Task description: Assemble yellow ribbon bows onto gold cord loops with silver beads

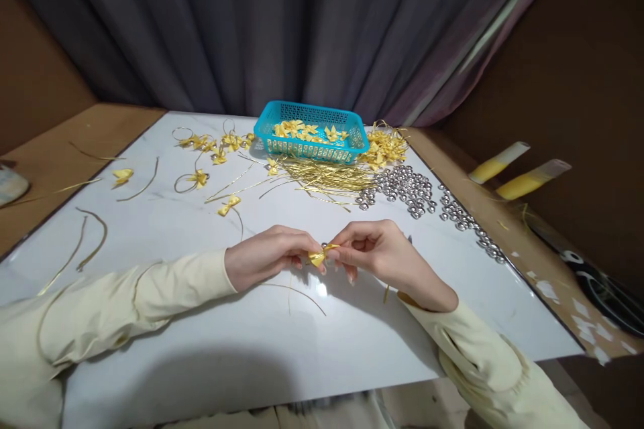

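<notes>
Over the middle of the white board, my left hand (274, 255) and my right hand (380, 255) meet at a small yellow ribbon bow (316, 259). My left fingers pinch its left side, and my right thumb and forefinger pinch its right end. A small silver piece (325, 246) shows at the top of the bow. Beyond my hands lies a pile of gold wire ties (329, 176). Silver rings (410, 189) are spread to its right. A single bow (229, 206) rests on the board beyond my left hand.
A blue basket (312, 151) holding yellow bows stands at the back, with more bows (385, 147) heaped on its right. Loose ties (94, 241) lie at the left. Black-handled scissors (604, 295), white scraps and two yellow tubes (533, 179) are at the right edge.
</notes>
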{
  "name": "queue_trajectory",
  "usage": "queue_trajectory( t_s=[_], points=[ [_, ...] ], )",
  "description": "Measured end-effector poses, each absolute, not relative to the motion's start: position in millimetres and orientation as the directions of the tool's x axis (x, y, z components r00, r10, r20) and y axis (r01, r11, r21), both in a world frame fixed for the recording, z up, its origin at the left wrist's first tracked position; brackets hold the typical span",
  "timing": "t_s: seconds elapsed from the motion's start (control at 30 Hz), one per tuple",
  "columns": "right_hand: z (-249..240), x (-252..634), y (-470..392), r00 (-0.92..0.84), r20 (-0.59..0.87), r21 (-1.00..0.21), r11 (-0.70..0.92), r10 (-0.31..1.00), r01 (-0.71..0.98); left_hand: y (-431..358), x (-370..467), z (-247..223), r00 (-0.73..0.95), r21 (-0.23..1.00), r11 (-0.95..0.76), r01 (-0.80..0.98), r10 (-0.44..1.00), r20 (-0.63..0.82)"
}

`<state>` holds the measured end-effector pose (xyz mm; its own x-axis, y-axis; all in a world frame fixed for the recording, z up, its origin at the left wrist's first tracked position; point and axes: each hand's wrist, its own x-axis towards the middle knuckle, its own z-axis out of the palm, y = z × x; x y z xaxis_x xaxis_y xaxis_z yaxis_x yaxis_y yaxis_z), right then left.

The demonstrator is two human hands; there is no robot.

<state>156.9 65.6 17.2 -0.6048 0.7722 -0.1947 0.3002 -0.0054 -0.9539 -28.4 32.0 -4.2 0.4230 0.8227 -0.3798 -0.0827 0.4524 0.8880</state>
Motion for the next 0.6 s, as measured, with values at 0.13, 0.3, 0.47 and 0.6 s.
queue_trajectory(
  t_s=[0.13, 0.3, 0.47, 0.6],
  points=[
    [15.7, 157.1, 67.3, -0.611, -0.208, -0.951, -0.011, 0.764, 0.31, 31.2, -27.8, 0.1, 0.402, 0.936, 0.348, 0.061, 0.849, -0.342],
    [15.9, 157.1, 67.9, -0.604, -0.205, -0.946, 0.004, 0.77, 0.325, 30.5, -26.5, 3.1, 0.36, 0.952, 0.255, 0.171, 0.883, -0.301],
    [16.2, 156.8, 67.8, -0.606, -0.211, -0.943, 0.002, 0.767, 0.331, 29.3, -25.9, 4.6, 0.326, 0.95, 0.221, 0.22, 0.901, -0.285],
    [17.0, 156.9, 68.0, -0.607, -0.207, -0.944, 0.005, 0.767, 0.329, 28.8, -25.9, 4.4, 0.364, 0.954, 0.252, 0.163, 0.883, -0.296]
  ],
)
